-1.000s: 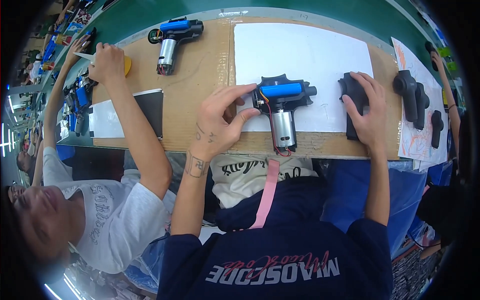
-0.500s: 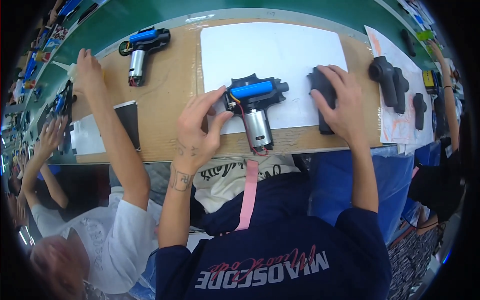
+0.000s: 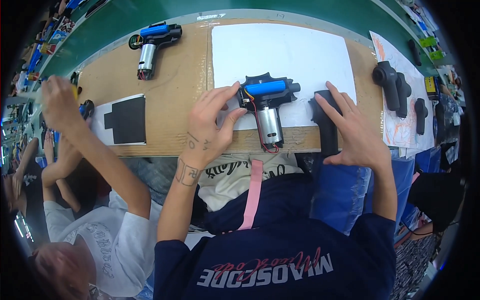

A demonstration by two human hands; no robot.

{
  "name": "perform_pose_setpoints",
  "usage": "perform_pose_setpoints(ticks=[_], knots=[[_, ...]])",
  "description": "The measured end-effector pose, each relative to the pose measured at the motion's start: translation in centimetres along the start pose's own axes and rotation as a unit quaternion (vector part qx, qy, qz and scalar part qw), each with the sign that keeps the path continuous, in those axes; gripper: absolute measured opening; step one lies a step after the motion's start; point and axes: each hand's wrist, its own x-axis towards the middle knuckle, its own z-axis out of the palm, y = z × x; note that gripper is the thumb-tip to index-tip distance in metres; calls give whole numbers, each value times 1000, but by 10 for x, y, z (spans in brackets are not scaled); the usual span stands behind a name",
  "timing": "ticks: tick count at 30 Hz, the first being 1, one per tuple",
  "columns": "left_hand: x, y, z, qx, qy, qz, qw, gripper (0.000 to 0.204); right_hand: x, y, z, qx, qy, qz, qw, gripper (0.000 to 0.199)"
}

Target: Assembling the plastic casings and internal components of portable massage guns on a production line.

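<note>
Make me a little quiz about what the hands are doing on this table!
1. True or false: the left hand touches the open half-shell with the blue cell and silver motor.
2. What does the right hand rest on? A) the black cover shell B) a red cup C) a pair of scissors
3. Fill in: the half-shell lies on a ____ sheet of paper.

Key: 1 true; 2 A; 3 white.
</note>
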Motion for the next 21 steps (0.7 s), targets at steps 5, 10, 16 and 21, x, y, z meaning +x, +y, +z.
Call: perform_pose_setpoints(ticks=[5,10,16,21], knots=[[-2,-10,-1,11,-2,42,999,55,10,17,2,132,94,-91,983,124],[1,-10,-1,7,-27,31,999,50,38,-25,4,141,235,-158,949,120],[2,-4,-6,6,-23,21,999,48,64,-32,3,95,255,-164,948,114],[4,2,-6,9,-34,11,999,46,75,27,33,74,324,-77,940,104]])
